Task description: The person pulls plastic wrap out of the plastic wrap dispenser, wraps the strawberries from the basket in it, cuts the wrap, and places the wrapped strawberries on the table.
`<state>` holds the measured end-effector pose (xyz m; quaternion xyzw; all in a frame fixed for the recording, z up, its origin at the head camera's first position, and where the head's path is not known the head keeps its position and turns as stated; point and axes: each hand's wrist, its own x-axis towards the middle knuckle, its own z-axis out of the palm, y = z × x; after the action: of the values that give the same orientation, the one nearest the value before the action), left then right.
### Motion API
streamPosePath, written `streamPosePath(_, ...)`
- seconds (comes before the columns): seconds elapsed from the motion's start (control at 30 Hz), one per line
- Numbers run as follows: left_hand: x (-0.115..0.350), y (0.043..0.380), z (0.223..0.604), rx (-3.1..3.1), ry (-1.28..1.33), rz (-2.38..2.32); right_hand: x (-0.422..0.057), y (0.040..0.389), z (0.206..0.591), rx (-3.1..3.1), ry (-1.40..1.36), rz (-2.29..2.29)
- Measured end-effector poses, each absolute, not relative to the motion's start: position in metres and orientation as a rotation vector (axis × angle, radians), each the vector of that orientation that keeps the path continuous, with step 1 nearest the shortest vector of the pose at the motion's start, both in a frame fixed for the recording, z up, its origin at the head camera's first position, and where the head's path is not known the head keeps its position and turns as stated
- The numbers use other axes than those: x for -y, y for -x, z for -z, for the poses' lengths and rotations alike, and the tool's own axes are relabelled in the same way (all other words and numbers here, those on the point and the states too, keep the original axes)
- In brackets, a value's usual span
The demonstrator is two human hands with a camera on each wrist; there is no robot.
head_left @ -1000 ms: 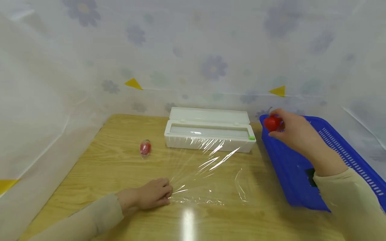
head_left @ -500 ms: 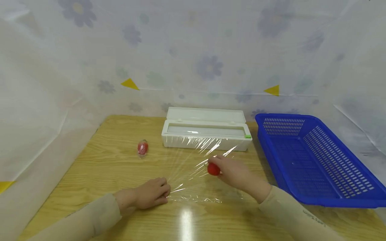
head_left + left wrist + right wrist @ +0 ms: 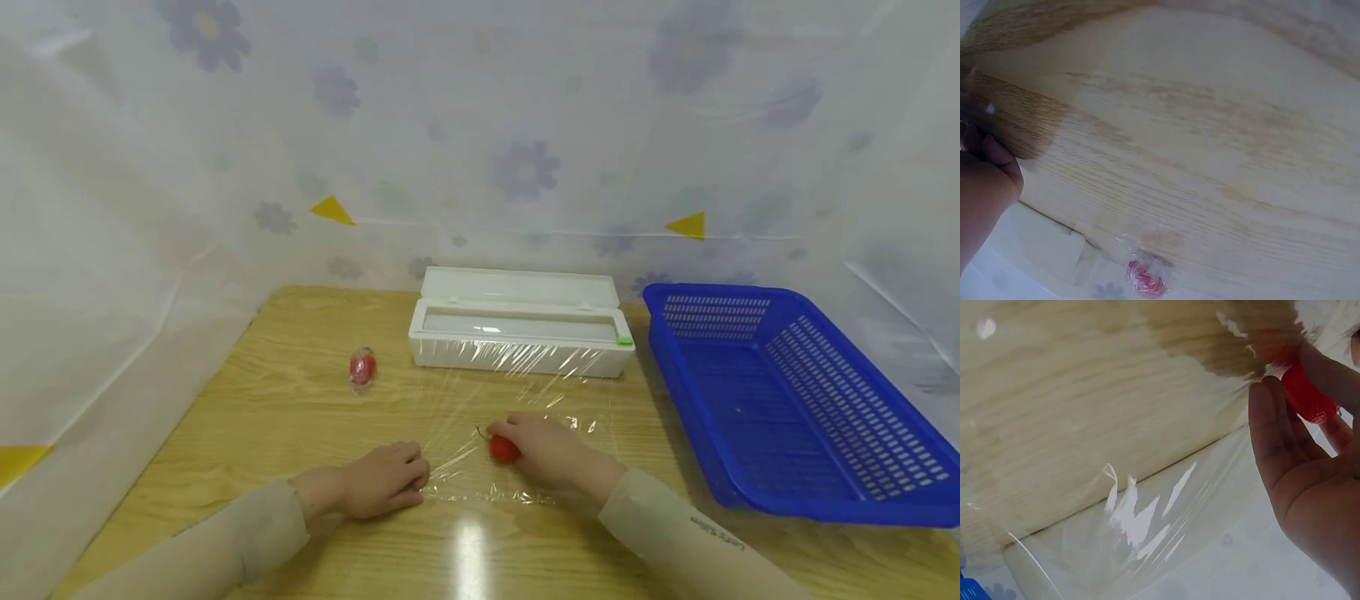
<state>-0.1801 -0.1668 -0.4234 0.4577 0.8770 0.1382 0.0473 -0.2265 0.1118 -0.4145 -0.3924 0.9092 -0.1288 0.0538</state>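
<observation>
My right hand [image 3: 551,448] holds a small round red fruit [image 3: 504,450] with a thin dark stem, low over a sheet of cling film [image 3: 480,417]. In the right wrist view its fingers and thumb are around the fruit [image 3: 1309,397]. The clear film runs forward from a white dispenser box [image 3: 517,354] with its lid raised, wrinkled and shiny. At the film's front left corner my left hand [image 3: 384,482] rests on the table with curled fingers, pinching the film's edge; creases fan out from there. Its fingertips are mostly hidden in the left wrist view.
A red fruit wrapped in film [image 3: 362,368] lies on the wooden table [image 3: 285,400], left of the box. To the right stands a blue plastic basket [image 3: 686,433] with slotted sides. A pale flowered sheet [image 3: 525,167] hangs behind and along the sides.
My right hand has carried the red fruit from above the basket leftward and down to the film's middle. The left hand has stayed at the film's corner.
</observation>
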Motion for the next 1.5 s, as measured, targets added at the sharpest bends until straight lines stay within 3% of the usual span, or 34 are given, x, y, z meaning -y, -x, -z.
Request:
streamPosePath(0.4,0.166,0.179,0.419,-2.647,-1.368,-0.421,-0.131,0.222,0.408,-2.773,1.082,0.343)
streamPosePath(0.77,0.166,0.180,0.417,-2.646,-1.263,-0.427,-0.175,0.182,0.421,-2.857,1.284,0.283)
streamPosePath(1.07,0.161,0.183,0.406,-2.591,-1.029,-0.498,-0.177,0.180,0.432,-3.041,1.411,0.213)
streamPosePath(1.5,0.160,0.192,0.396,-2.721,-1.053,-0.537,-0.172,0.194,0.408,-2.945,0.997,0.399)
